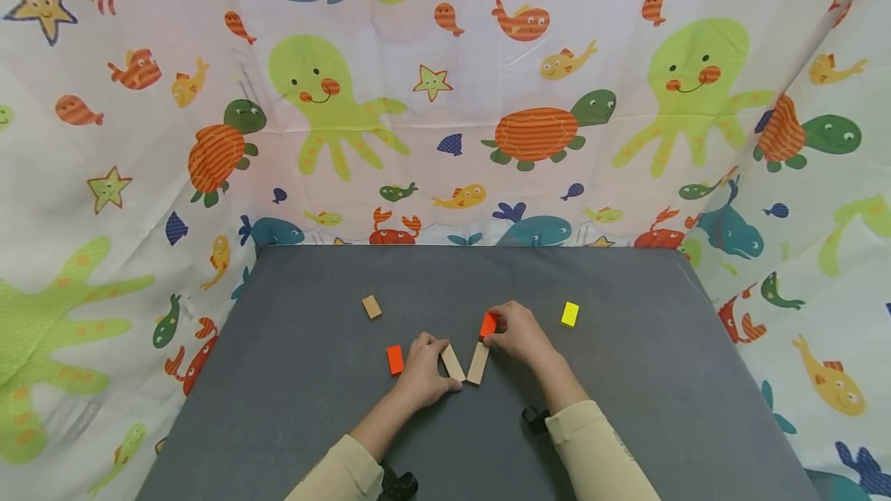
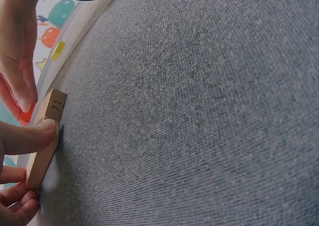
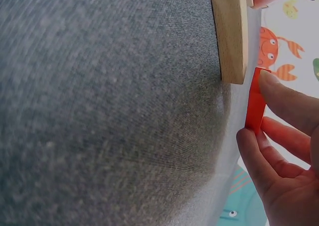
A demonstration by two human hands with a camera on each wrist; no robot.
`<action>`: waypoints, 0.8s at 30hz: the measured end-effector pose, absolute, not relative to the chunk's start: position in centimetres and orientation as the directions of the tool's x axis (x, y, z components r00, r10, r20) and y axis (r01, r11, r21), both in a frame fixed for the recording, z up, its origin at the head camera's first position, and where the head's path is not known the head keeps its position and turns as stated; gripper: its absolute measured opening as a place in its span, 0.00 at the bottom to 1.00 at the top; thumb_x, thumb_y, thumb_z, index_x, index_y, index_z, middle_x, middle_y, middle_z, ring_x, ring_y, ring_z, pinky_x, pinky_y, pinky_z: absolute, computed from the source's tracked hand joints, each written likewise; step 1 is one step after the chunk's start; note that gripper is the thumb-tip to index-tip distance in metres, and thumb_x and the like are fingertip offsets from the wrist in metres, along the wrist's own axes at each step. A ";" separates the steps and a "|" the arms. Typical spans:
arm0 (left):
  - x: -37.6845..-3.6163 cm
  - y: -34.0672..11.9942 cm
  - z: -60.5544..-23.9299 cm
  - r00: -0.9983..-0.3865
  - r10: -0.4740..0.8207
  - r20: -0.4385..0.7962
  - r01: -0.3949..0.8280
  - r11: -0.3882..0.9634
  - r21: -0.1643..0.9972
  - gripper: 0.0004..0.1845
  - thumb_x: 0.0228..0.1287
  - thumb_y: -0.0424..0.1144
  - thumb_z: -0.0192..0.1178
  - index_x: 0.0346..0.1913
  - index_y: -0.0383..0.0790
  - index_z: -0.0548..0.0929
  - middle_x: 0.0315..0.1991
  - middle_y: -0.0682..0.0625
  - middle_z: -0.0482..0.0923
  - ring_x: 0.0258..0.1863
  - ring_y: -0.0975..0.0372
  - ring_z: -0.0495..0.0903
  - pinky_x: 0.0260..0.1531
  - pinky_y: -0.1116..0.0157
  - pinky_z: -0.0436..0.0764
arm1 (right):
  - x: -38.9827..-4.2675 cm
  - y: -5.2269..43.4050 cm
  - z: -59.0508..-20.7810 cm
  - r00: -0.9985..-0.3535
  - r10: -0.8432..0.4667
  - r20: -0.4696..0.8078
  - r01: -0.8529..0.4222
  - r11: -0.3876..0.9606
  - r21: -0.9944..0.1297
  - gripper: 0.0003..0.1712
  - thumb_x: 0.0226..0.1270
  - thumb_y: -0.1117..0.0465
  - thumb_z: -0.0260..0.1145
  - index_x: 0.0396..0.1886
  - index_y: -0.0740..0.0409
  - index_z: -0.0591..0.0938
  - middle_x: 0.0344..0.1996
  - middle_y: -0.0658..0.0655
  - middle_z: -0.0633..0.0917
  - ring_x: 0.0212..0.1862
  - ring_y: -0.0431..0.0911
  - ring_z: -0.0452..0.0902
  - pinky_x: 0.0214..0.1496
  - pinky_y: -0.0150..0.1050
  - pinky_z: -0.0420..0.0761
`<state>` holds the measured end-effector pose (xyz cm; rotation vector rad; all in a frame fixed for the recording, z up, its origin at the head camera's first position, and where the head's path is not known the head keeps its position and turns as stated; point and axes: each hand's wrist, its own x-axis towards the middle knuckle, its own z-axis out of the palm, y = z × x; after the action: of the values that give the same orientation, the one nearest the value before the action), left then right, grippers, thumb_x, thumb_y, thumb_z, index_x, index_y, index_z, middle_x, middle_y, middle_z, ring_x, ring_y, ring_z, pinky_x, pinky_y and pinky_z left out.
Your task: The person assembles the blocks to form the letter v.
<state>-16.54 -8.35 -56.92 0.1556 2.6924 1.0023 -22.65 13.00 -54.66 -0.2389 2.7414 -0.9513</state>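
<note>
2 long wooden blocks stand on edge side by side at the middle of the grey table [image 1: 626,408], forming a narrow V. The left wooden block [image 1: 452,362] is pinched by the left hand [image 1: 421,373], thumb on its near face and curled fingers behind; the left wrist view shows the number 71 on its end. The right wooden block [image 1: 477,362] sits just beside it, and at its far end the right hand [image 1: 518,333] pinches a small orange block [image 1: 488,325] between thumb and curled fingertips, its edge right at that block's tip. A second orange block [image 1: 395,359] lies just left of the left hand. Farther back lies a short wooden block [image 1: 372,306], and a yellow block [image 1: 570,314] sits to the right. A sea-creature curtain [image 1: 445,99] surrounds the table.
</note>
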 end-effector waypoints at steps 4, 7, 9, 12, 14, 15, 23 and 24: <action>-16.4 -8.3 -56.9 -0.961 0.192 -0.199 0.014 0.752 0.659 0.44 0.42 0.43 0.84 0.66 0.35 0.78 0.51 0.48 0.70 0.53 0.56 0.70 0.54 0.54 0.76 | -22.6 13.0 -54.9 -0.960 -0.235 -0.155 -0.090 0.777 -0.623 0.32 0.52 0.59 0.82 0.57 0.62 0.84 0.52 0.61 0.81 0.46 0.50 0.80 0.53 0.47 0.82; -16.4 -8.4 -56.9 -0.962 0.191 -0.196 0.015 0.752 0.659 0.44 0.42 0.43 0.84 0.66 0.35 0.78 0.51 0.48 0.70 0.52 0.56 0.70 0.53 0.54 0.76 | -22.7 13.0 -55.1 -0.959 -0.240 -0.153 -0.095 0.778 -0.621 0.32 0.51 0.59 0.83 0.57 0.62 0.84 0.52 0.61 0.81 0.46 0.49 0.80 0.52 0.46 0.82; -16.4 -8.3 -56.9 -0.962 0.188 -0.196 0.013 0.752 0.659 0.44 0.42 0.42 0.84 0.66 0.35 0.78 0.51 0.48 0.70 0.52 0.56 0.70 0.53 0.54 0.76 | -22.7 13.0 -55.1 -0.957 -0.243 -0.156 -0.095 0.777 -0.622 0.32 0.51 0.59 0.83 0.57 0.62 0.84 0.52 0.61 0.81 0.46 0.49 0.80 0.52 0.46 0.82; -16.4 -8.3 -56.9 -0.962 0.182 -0.203 0.003 0.752 0.659 0.44 0.42 0.42 0.84 0.66 0.36 0.78 0.51 0.49 0.70 0.52 0.57 0.70 0.54 0.55 0.76 | -22.7 13.0 -55.1 -0.955 -0.247 -0.164 -0.093 0.774 -0.626 0.32 0.51 0.60 0.83 0.57 0.62 0.84 0.51 0.61 0.81 0.46 0.49 0.80 0.52 0.46 0.82; -16.4 -8.3 -56.9 -0.963 0.181 -0.202 0.003 0.751 0.660 0.44 0.42 0.42 0.84 0.66 0.36 0.78 0.51 0.48 0.70 0.53 0.56 0.70 0.54 0.55 0.76 | -22.7 13.0 -55.1 -0.954 -0.249 -0.168 -0.092 0.774 -0.627 0.32 0.51 0.60 0.82 0.58 0.62 0.84 0.51 0.61 0.81 0.46 0.49 0.80 0.53 0.46 0.82; -16.4 -8.3 -56.9 -0.962 0.183 -0.200 0.006 0.752 0.659 0.44 0.42 0.42 0.84 0.66 0.36 0.78 0.51 0.48 0.70 0.53 0.56 0.70 0.54 0.54 0.76 | -22.7 13.0 -55.2 -0.953 -0.250 -0.170 -0.090 0.773 -0.628 0.32 0.51 0.60 0.82 0.58 0.62 0.84 0.51 0.61 0.81 0.46 0.49 0.79 0.53 0.47 0.82; -16.4 -8.3 -56.9 -0.962 0.185 -0.203 0.007 0.753 0.657 0.44 0.43 0.43 0.84 0.66 0.36 0.78 0.52 0.49 0.70 0.53 0.56 0.69 0.55 0.55 0.76 | -22.6 13.1 -55.2 -0.950 -0.261 -0.172 -0.098 0.772 -0.628 0.31 0.51 0.60 0.82 0.57 0.62 0.84 0.50 0.61 0.81 0.45 0.49 0.79 0.53 0.47 0.82; -16.4 -8.3 -56.9 -0.962 0.184 -0.202 0.006 0.753 0.658 0.44 0.43 0.43 0.84 0.66 0.36 0.78 0.52 0.49 0.70 0.53 0.56 0.69 0.54 0.55 0.76 | -22.6 13.1 -55.2 -0.949 -0.263 -0.173 -0.100 0.772 -0.627 0.31 0.51 0.60 0.82 0.57 0.62 0.84 0.50 0.61 0.81 0.45 0.49 0.79 0.53 0.47 0.82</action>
<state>-16.45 -8.27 -56.91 0.1493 2.6974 1.0104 -22.65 13.07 -55.17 -0.2834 2.7163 -0.9406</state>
